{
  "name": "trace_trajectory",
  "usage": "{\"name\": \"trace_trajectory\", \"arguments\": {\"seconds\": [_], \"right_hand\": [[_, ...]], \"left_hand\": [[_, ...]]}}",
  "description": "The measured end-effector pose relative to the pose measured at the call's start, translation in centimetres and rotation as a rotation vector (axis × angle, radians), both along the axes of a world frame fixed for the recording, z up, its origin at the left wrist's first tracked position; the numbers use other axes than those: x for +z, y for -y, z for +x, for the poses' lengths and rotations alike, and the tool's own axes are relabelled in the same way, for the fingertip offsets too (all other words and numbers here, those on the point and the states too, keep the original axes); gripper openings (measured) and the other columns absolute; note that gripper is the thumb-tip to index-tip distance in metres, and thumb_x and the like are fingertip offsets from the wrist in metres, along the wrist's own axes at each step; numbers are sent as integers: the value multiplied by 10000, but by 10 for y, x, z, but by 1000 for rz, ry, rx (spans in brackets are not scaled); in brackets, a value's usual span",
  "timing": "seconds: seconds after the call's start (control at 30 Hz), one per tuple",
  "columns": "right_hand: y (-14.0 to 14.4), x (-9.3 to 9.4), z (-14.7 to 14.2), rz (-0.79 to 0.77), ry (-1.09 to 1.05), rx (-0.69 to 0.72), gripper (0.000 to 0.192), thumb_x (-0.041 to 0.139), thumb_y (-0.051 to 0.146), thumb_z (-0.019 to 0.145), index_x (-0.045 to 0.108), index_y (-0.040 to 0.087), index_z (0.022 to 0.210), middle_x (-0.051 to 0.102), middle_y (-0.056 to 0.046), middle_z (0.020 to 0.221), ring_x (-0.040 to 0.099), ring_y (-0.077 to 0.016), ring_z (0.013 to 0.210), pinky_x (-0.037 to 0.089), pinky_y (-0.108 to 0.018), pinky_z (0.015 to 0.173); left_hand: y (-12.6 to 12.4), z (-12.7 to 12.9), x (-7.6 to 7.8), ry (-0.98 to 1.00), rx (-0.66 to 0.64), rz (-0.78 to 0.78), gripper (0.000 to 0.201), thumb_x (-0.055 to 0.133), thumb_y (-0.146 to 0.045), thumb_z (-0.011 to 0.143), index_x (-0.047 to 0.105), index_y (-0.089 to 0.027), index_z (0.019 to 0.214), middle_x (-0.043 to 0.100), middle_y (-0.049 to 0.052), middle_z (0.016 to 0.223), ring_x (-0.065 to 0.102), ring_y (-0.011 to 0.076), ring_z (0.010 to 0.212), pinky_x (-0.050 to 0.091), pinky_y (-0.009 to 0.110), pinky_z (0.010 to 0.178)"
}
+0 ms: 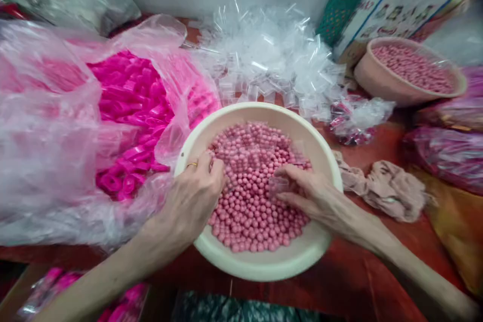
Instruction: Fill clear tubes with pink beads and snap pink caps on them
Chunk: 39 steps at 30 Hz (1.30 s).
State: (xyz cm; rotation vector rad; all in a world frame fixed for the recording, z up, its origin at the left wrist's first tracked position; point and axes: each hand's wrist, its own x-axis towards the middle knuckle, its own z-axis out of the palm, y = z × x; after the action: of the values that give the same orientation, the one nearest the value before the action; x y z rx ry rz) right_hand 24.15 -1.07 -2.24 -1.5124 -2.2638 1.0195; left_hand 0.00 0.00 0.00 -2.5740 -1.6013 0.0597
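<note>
A cream basin [260, 269] holds a heap of round pink beads [252, 201]. Over its left side, my left hand [198, 181], with a ring on one finger, has its fingers curled down at the beads; whatever lies in them is hidden. At the right of the heap, my right hand [307, 191] grips a small clear plastic case [277, 187] between thumb and fingers, low against the beads. Some clear plastic also lies over the beads toward the far side, too blurred to make out.
Left of the basin, an open plastic bag [49, 151] shows bright pink plastic pieces [132, 105]. Many clear plastic pieces [264, 50] are piled behind. At the right are a second bowl of pink beads [400, 78], a crumpled cloth [396, 191] and purple packs [445, 156]. The tabletop [362, 271] is red.
</note>
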Motion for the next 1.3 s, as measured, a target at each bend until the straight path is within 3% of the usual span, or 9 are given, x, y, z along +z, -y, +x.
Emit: {"name": "trace_trajectory", "arguments": {"seconds": [0.1, 0.2, 0.3, 0.4, 0.5, 0.63, 0.8, 1.07, 1.3], "right_hand": [[-3, 13, 1, 68, 53, 80, 175, 489, 255, 893, 523, 225, 1062, 636, -24, 917, 604, -170, 820, 477, -297, 737], [5, 18, 10, 124, 154, 137, 139, 453, 206, 883, 569, 199, 960, 639, -74, 936, 606, -224, 891, 485, -363, 777], [24, 16, 23, 290, 209, 113, 329, 387, 128, 871, 494, 176, 1178, 507, -154, 1261, 411, -307, 1235, 361, -490, 972], [38, 12, 30, 421, 226, 160, 442, 301, 71, 880, 373, 198, 1298, 393, -139, 1376, 301, -275, 1315, 315, -471, 1016], [40, 7, 25, 299, 138, 162, 376, 309, 94, 896, 429, 219, 1230, 500, -118, 1246, 459, -235, 1168, 397, -391, 935], [29, -9, 9, 137, 44, 100, 217, 372, 100, 877, 541, 213, 955, 584, -52, 894, 538, -173, 821, 436, -309, 747], [9, -30, -3, -88, -39, 42, 42, 551, 151, 772, 555, 192, 767, 557, 3, 747, 501, -141, 700, 377, -257, 617], [-2, -17, -8, -453, -367, -165, 97, 651, 215, 720, 565, 189, 758, 548, 53, 627, 500, -102, 583, 363, -218, 545], [-4, -12, -8, -545, -525, -226, 111, 669, 199, 707, 579, 173, 765, 560, 45, 649, 484, -85, 571, 361, -207, 532]], "left_hand": [[7, -5, 5, 133, -153, -279, 130, 442, -194, 895, 556, -147, 854, 586, 77, 864, 593, 196, 738, 494, 308, 648], [13, -16, 4, 297, -406, -402, 216, 455, -274, 907, 513, -160, 1081, 594, 84, 1042, 585, 206, 945, 487, 321, 807], [14, -23, -4, 411, -592, -376, 318, 404, -315, 931, 434, -152, 1202, 599, 74, 1070, 543, 184, 1049, 436, 286, 912], [8, -21, -13, 468, -636, -409, 281, 353, -277, 948, 449, -119, 1159, 607, 61, 951, 563, 155, 934, 447, 238, 850], [4, -13, -22, 518, -645, -499, 215, 321, -151, 941, 477, -138, 1088, 583, 49, 968, 539, 142, 929, 424, 229, 855], [2, -2, -29, 575, -575, -689, 228, 295, -85, 915, 498, -173, 972, 553, 26, 957, 503, 135, 906, 405, 238, 832], [-5, 9, -31, 615, -314, -815, 128, 428, -180, 887, 517, -180, 979, 532, 19, 919, 483, 158, 853, 396, 268, 744], [-7, 14, -18, 842, -2, -867, 481, 680, -375, 726, 517, -288, 1170, 545, -43, 775, 496, 133, 659, 390, 249, 616], [-5, 22, -15, 920, 55, -739, 337, 701, -309, 707, 564, -230, 1005, 570, -36, 803, 520, 134, 693, 388, 245, 609]]}}
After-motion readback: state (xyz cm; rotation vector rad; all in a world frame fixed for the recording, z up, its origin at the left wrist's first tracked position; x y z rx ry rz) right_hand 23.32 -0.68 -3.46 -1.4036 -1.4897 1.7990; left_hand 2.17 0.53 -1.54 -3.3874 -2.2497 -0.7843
